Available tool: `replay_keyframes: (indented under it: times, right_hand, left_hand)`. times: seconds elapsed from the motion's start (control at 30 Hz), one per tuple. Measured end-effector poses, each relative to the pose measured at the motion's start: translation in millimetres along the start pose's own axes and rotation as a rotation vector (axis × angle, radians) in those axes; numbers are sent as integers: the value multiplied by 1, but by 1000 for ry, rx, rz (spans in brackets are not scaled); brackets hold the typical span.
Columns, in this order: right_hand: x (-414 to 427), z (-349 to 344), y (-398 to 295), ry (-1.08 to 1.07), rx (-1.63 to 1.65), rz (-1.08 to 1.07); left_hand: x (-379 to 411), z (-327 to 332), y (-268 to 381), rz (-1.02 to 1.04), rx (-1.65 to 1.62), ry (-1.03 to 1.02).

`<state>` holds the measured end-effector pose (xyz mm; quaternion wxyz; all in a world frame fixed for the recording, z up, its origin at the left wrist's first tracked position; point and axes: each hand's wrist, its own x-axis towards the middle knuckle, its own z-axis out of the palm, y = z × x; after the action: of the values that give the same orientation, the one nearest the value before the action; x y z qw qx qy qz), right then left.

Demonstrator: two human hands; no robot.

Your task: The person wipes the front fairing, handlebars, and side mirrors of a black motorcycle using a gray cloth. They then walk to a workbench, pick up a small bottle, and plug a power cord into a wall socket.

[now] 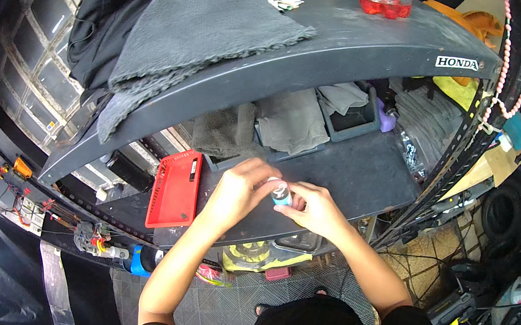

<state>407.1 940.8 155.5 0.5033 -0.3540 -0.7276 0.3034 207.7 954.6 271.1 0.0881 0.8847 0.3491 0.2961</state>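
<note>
Both my hands meet over the front part of the lower shelf (358, 168). My right hand (316, 208) holds a small bottle (281, 196) with a dark upper part and a light blue lower part, tilted towards me. Its fingers wrap the far side and the thumb presses near the base. At the bottle's top, my left hand (243, 187) pinches a small white piece (273, 179) between thumb and fingertips. Those fingers hide most of the white piece, and I cannot tell whether it is apart from the bottle.
A red plastic tray (173, 190) lies left of my hands. Behind them sit grey cloths (293, 120) and a dark bin (352, 120). The upper shelf (355, 42) overhangs these, bearing a grey towel (208, 32) and a container of red liquid (384, 3). Pink beads (503, 61) hang at right.
</note>
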Motion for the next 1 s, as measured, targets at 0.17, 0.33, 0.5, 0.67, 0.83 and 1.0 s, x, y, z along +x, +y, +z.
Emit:
replay_keyframes:
  times: [0.17, 0.33, 0.5, 0.67, 0.83, 1.0]
  right_hand:
    - [0, -4, 1, -34, 41, 3]
    - [-1, -6, 2, -23, -1, 26]
    - [-1, -4, 1, -20, 25, 33]
    - [-2, -6, 4, 0, -4, 44]
    - [-1, 1, 5, 58, 22, -34]
    - [-1, -1, 2, -31, 25, 44]
  left_hand:
    - [25, -14, 2, 174, -77, -293]
    - [43, -17, 15, 118, 125, -221]
    - [45, -25, 16, 212, 223, -375]
    - [55, -24, 43, -316, 382, -555]
    - [50, -23, 22, 272, 238, -292]
    - [29, -11, 15, -113, 435, -446]
